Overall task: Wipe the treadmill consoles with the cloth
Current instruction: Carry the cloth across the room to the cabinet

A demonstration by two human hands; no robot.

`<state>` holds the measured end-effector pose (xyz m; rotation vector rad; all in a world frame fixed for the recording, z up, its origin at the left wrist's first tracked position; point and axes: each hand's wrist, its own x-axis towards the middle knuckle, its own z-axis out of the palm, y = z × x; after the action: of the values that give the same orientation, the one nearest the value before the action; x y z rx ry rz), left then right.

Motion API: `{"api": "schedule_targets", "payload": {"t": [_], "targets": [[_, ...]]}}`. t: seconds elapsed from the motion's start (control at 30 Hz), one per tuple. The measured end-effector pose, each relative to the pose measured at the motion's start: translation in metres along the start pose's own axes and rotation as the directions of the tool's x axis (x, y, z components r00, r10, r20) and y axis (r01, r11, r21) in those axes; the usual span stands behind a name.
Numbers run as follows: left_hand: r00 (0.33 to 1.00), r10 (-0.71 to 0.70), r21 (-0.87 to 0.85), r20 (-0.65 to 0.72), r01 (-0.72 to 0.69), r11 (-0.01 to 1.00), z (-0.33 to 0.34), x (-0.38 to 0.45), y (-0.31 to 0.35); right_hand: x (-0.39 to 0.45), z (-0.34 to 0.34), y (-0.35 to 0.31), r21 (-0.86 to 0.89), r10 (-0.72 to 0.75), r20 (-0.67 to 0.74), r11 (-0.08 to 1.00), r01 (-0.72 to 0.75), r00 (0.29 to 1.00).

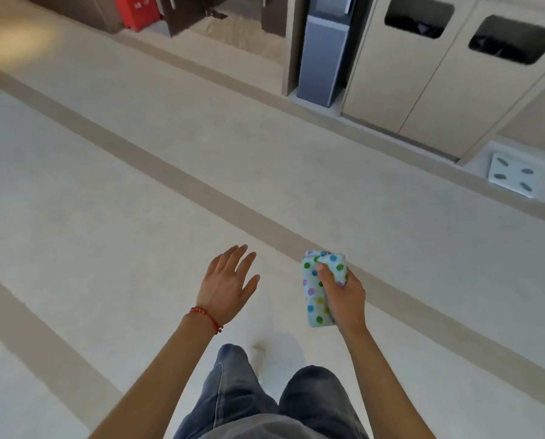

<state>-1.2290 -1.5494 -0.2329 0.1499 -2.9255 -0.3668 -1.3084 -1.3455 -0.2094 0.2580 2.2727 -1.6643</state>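
My right hand [344, 294] grips a folded pale blue cloth [315, 286] with coloured polka dots, held at waist height over the floor. My left hand [228, 285] is held out flat beside it, fingers spread, holding nothing; a red bead bracelet circles its wrist. No treadmill or console is in view. Below the hands I see my jeans-clad legs and one white shoe [258, 359] stepping forward.
Pale floor with darker beige stripes [176, 182] running diagonally. Beige cabinets with two dark waste openings [515, 39] stand at the far right, a grey panel [320, 61] beside them. A white scale [513, 179] lies on a raised ledge. A red box [135, 11] sits far back.
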Motion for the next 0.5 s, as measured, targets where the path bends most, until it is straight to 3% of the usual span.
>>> {"api": "schedule_targets", "payload": {"t": [0.27,0.5], "targets": [[0.970,0.231,-0.077,0.078,-0.226,0.971,0.023,0.091,0.001,0.038,-0.012,-0.008,0.086,0.102,-0.236,0.993,-0.083,0.966],[0.939,0.322,-0.106,0.120,-0.310,0.945,0.053,0.178,0.015,0.105,-0.033,-0.022,0.145,0.136,-0.339,0.985,-0.091,0.931]]}}
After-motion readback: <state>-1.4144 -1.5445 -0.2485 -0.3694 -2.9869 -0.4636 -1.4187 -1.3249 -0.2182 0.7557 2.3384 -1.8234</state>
